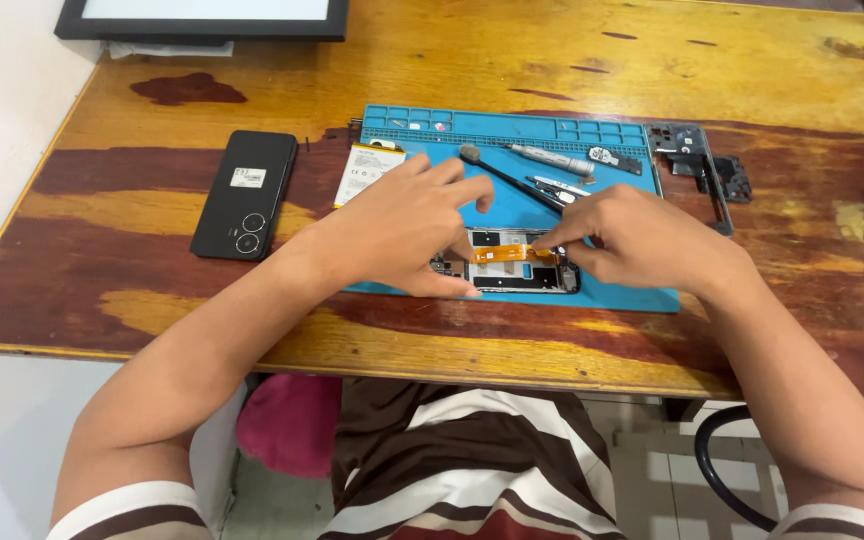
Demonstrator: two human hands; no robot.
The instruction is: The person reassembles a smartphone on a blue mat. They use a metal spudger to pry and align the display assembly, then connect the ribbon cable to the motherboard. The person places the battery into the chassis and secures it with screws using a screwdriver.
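An opened phone body (512,275) lies on a blue work mat (612,285) near the table's front edge. An orange flat cable (507,254) runs across it. My left hand (402,225) rests on the phone's left end, thumb along its lower edge and fingers over the top. My right hand (642,240) pinches the right end of the orange cable with thumb and forefinger.
A black phone back cover (245,193) lies left of the mat, a white battery (367,170) at the mat's left corner. A brush, tweezers (552,190) and a screwdriver (552,157) lie on the mat. Dark frame parts (702,165) sit at right. A monitor base (202,20) stands far left.
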